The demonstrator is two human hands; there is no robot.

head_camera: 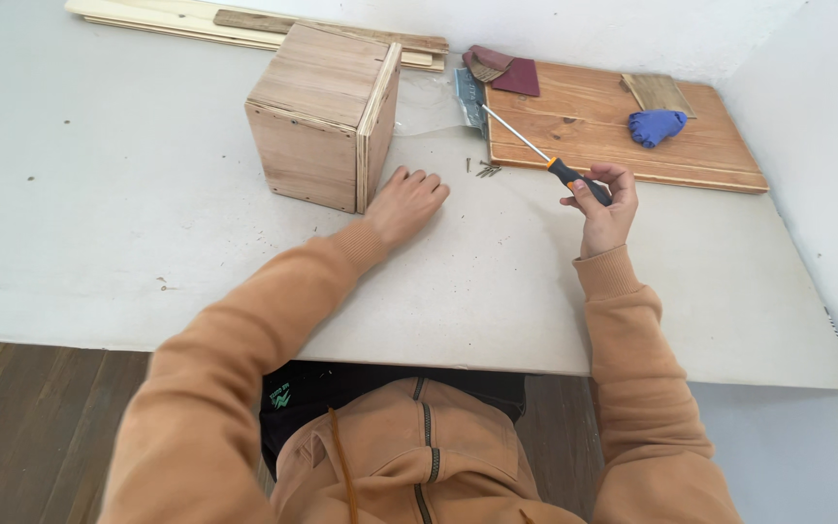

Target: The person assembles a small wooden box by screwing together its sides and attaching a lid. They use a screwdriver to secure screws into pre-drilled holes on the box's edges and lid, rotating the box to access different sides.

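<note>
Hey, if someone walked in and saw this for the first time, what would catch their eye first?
Probably the wooden box standing on the grey tabletop, with the left hand resting flat beside its lower right corner. Next, the screwdriver held up in the right hand, its tip pointing toward the back. Behind it, a wooden board carries a crumpled blue glove.
</note>
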